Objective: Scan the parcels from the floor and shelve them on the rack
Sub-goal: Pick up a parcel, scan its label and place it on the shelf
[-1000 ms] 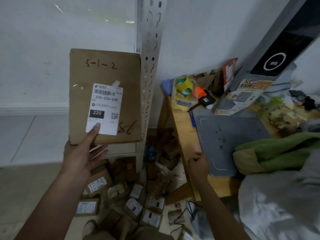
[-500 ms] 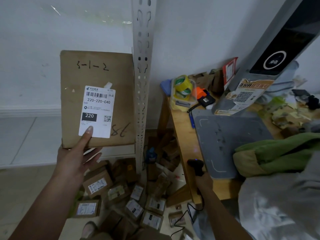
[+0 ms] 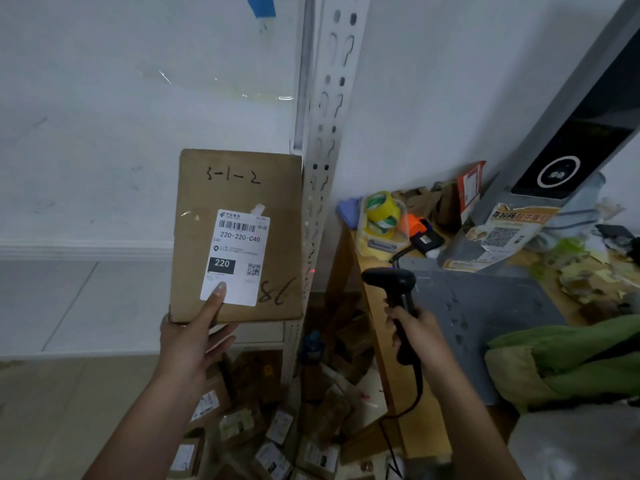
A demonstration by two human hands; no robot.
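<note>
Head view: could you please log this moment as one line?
left hand: holds cardboard parcel, label facing camera | right hand: grips scanner | red glow: on rack post, off label

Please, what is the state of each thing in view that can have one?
box: held upright, label facing the camera
left hand: grips the box's lower edge
scanner: held up, aimed toward the box
right hand: grips the scanner's handle
floor parcels: piled, not yet shelved
</note>
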